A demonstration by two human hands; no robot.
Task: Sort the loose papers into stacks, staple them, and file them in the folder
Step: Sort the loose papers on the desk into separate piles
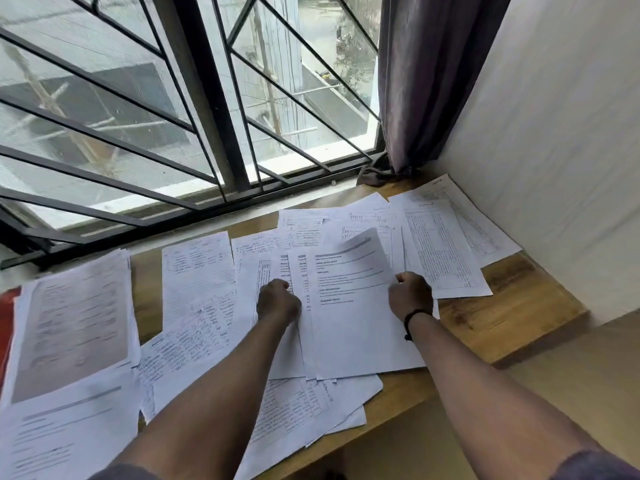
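Loose printed and handwritten papers cover a wooden table [512, 306] under a window. At the middle lies a printed sheet [353, 317] whose top right corner curls up. My right hand [410, 294] pinches this sheet at its right edge. My left hand [277, 301] has curled fingers and presses on the overlapping sheets [298, 271] just left of it. A handwritten page [197, 282] lies further left. A stack of papers [72, 327] sits at the far left on a red folder [6, 327], of which only an edge shows. No stapler is in view.
Tabular sheets [443, 251] spread at the back right near a white wall [554, 150]. A barred window [173, 116] runs along the table's far edge, and a grey curtain [422, 81] hangs at the corner. More papers [304, 410] overhang the near edge.
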